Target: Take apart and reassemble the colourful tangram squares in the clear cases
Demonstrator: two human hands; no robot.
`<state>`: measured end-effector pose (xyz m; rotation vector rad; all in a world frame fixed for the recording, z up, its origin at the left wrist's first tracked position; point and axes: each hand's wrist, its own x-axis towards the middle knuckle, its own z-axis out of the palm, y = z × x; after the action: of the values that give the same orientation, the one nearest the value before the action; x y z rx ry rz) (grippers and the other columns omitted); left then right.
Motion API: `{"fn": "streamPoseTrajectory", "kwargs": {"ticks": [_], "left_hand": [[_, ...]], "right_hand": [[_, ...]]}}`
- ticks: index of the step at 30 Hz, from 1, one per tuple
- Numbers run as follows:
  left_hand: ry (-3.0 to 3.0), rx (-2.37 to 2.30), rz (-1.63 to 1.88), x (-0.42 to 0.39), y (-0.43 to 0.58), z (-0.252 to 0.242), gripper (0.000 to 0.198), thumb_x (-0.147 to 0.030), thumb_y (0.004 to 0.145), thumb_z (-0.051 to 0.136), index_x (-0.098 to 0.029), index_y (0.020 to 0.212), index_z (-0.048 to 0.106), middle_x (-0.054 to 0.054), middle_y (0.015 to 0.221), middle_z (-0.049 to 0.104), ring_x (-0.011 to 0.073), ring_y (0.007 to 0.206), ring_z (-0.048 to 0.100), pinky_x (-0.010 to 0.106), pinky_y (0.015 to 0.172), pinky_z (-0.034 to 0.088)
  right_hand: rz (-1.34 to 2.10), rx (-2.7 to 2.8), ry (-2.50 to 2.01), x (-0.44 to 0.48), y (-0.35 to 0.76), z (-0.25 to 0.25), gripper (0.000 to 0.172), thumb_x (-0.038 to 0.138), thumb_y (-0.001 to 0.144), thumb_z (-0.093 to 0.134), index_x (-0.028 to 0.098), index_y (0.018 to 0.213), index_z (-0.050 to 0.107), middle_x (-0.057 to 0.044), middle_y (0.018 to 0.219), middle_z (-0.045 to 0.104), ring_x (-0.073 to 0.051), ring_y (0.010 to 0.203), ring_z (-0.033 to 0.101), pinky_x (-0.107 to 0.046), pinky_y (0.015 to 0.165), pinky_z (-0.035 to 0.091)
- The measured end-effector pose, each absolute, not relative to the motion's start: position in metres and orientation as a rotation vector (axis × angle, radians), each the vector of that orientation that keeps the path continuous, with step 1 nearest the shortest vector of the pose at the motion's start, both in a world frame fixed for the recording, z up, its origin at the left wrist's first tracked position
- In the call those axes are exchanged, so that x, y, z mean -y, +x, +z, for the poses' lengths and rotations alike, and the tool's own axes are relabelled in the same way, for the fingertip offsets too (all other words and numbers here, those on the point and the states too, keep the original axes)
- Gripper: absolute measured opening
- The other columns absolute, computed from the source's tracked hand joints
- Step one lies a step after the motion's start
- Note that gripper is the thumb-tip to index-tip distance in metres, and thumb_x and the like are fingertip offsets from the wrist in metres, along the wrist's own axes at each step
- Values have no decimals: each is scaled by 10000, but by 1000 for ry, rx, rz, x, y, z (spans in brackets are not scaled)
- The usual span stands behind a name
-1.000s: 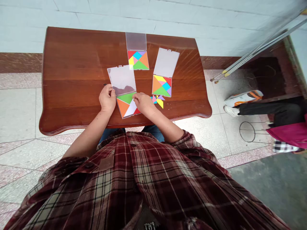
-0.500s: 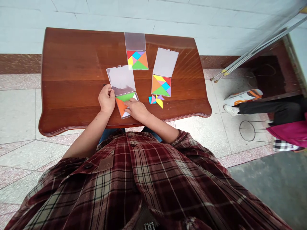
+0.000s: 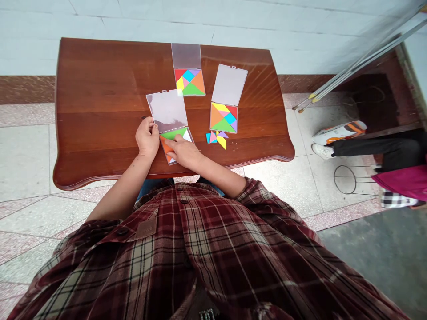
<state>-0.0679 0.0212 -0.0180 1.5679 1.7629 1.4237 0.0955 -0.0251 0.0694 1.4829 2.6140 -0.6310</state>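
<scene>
1. Seated at a brown wooden table (image 3: pixel 100 98), a person in a plaid shirt works with both bare hands on an open puzzle case (image 3: pixel 187 135) near the front edge.
2. The left hand (image 3: pixel 147 140) is curled, with its fingertips pinching the case's left edge close to the hinge.
3. The right hand (image 3: pixel 184 151) lies open and flat across the tray, with its fingers stretched over the coloured pieces. Whether a piece sits under the palm cannot be told.
4. A green piece (image 3: pixel 172 134) shows just beyond the right fingertips, and an orange piece (image 3: pixel 164 146) sits between the two hands.
5. The case's clear lid (image 3: pixel 167 110) lies folded back flat, just beyond the left hand.
6. Loose pieces (image 3: pixel 216 138) in pink, blue, yellow and purple lie in a small cluster to the right of the right hand, not touching it.
7. Beyond that cluster, a second case (image 3: pixel 223 117) holds a full square of pieces, its lid open behind it.
8. A third case (image 3: pixel 190 82), also full and open, sits farthest from both hands, past the clear lid.
9. Well to the right of the hands, another person's shoe (image 3: pixel 336 134) rests on the tiled floor.
</scene>
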Motion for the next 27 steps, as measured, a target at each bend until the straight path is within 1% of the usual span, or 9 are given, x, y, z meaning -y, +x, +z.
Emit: {"fn": "streamPoseTrajectory", "kwargs": {"ticks": [5, 12, 15, 18, 20, 22, 24, 27], "left_hand": [[1560, -1759, 1413, -21, -68, -16, 127, -257, 859, 571, -192, 965, 598, -3, 803, 656, 133, 735, 660, 311, 797, 564], [1565, -1760, 1418, -21, -68, -17, 132, -281, 866, 584, -195, 966, 594, -9, 807, 657, 130, 741, 660, 317, 833, 563], [1570, -1775, 1404, -21, -68, -16, 120, -273, 862, 577, -198, 955, 594, -6, 816, 663, 139, 777, 668, 321, 846, 558], [1569, -1796, 1385, -20, -68, -14, 118, -266, 858, 566, -196, 948, 593, 3, 819, 664, 153, 799, 675, 338, 856, 555], [1566, -1800, 1377, -20, -68, -14, 131, -283, 861, 561, -198, 955, 593, 6, 821, 662, 157, 803, 675, 347, 870, 553], [1563, -1791, 1377, -21, -68, -14, 148, -309, 865, 559, -202, 962, 593, 6, 825, 659, 156, 799, 673, 347, 879, 550], [1557, -1778, 1381, -21, -68, -15, 162, -325, 864, 558, -204, 965, 593, 4, 828, 656, 148, 785, 667, 337, 871, 549], [1541, -1783, 1374, -20, -68, -14, 165, -322, 855, 553, -203, 963, 592, 6, 837, 658, 147, 790, 662, 327, 867, 545]], "right_hand": [[-584, -2600, 1486, 25, 88, 66, 370, 280, 979, 488, 175, 1328, 550, -121, 1176, 565, -229, 956, 640, -324, 793, 490], [-574, -2589, 1493, 25, 88, 63, 362, 272, 991, 437, 157, 1315, 549, -124, 1166, 571, -230, 941, 641, -335, 789, 500], [-602, -2594, 1475, 23, 87, 61, 365, 259, 988, 430, 170, 1324, 543, -117, 1182, 568, -213, 906, 634, -325, 777, 497], [-645, -2612, 1466, 22, 88, 60, 351, 248, 982, 434, 197, 1302, 569, -98, 1172, 574, -202, 903, 627, -310, 779, 493], [-688, -2630, 1468, 22, 90, 60, 369, 237, 974, 445, 216, 1322, 568, -87, 1168, 579, -204, 933, 623, -304, 798, 493], [-737, -2656, 1499, 21, 96, 62, 416, 218, 966, 457, 217, 1375, 536, -88, 1199, 581, -212, 995, 616, -309, 841, 491], [-768, -2664, 1596, 20, 106, 64, 448, 189, 962, 454, 194, 1407, 509, -104, 1254, 577, -224, 1073, 600, -326, 896, 483], [-758, -2583, 1796, 15, 123, 69, 424, 152, 957, 452, 148, 1372, 536, -131, 1275, 580, -238, 1119, 592, -349, 934, 473]]}}
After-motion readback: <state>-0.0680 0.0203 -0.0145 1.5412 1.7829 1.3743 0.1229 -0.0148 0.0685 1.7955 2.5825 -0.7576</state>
